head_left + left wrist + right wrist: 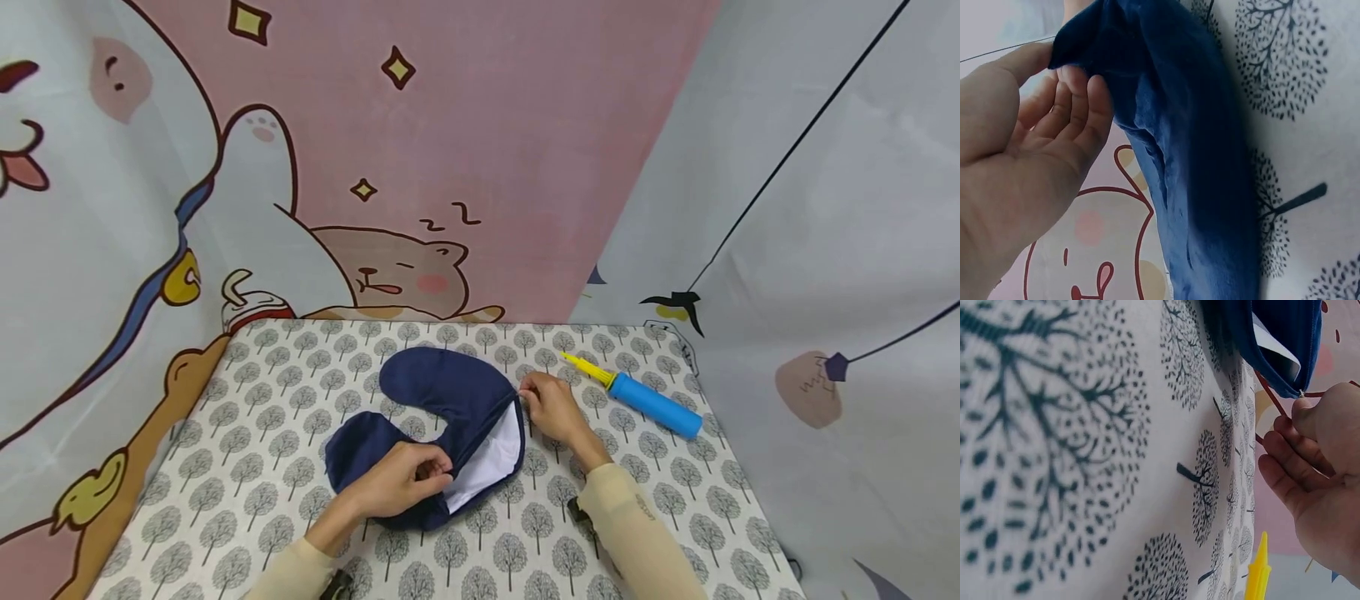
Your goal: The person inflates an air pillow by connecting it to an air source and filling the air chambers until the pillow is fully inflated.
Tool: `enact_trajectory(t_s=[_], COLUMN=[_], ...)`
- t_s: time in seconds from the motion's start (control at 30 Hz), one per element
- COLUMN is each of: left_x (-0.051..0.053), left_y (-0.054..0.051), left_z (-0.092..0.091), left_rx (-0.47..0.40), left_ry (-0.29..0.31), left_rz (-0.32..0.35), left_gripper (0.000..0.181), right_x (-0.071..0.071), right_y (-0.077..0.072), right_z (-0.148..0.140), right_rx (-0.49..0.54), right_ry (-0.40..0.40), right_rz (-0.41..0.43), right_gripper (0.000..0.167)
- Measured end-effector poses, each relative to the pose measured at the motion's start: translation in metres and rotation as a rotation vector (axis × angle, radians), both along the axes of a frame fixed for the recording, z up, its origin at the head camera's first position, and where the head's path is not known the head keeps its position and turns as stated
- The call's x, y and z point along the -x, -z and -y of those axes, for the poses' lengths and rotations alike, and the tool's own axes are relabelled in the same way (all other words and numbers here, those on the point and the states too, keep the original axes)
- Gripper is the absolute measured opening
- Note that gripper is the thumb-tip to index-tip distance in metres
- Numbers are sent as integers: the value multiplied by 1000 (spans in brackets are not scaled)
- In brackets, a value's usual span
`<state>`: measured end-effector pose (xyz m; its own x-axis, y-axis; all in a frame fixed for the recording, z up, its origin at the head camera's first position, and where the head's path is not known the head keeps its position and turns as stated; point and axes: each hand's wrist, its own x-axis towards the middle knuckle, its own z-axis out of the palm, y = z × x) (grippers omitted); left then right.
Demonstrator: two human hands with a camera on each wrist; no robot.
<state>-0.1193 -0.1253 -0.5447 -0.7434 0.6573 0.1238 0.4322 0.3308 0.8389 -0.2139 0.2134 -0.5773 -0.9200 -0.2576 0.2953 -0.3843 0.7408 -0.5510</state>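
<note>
A navy-blue U-shaped neck pillow (pixel 450 379) lies on the table, its zipped side gaping to show a white inside (pixel 489 462). With thumb and fingers my left hand (pixel 401 479) pinches the fabric edge near the opening's lower end; the left wrist view shows that blue edge (pixel 1116 44) raised between them. At the opening's far right end, my right hand (pixel 553 406) pinches the small zipper pull (pixel 1302 394). In the right wrist view the zipper's two sides meet at that pull, with a white strip (pixel 1275 350) visible between them.
A hand pump with blue barrel (pixel 656 406) and yellow nozzle (pixel 588 368) lies to the right of my right hand. The tablecloth (pixel 247 500) has a grey tree print. Behind the table hangs a cartoon-printed curtain (pixel 525 167).
</note>
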Motion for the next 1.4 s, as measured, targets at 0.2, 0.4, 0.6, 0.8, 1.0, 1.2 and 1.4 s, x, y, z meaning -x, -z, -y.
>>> enact_trajectory(t_s=[0.2,0.4,0.6,0.8,1.0,1.2,1.4], left_x=[2,5,7,10,15,23,31], left_y=[5,12,13,9,7,8,12], left_z=[1,-2,-8,-15,-27,-39,-43], left_rx=[-11,-3,12,92,159,185,185], left_ry=[-155,-221,-202,-174,-169,-199,-274], left_rz=[-30,-86,-180,-236,-290,-294,-285], left_gripper=[3,5,10,31,29,19,11], right_x=[-2,-7,-23,-45,-62,-71,-75], right_y=[6,6,-4,-13,-10,-8,-13], right_z=[-7,-11,-12,-10,-7,-3,6], right_rx=[19,-22,-22,1,-19,-7,-15], right_ry=[-15,-8,-19,-55,-107,-155,-217], right_rz=[36,54,6,42,52,31,59], right_gripper=[11,4,12,10,10,6,11])
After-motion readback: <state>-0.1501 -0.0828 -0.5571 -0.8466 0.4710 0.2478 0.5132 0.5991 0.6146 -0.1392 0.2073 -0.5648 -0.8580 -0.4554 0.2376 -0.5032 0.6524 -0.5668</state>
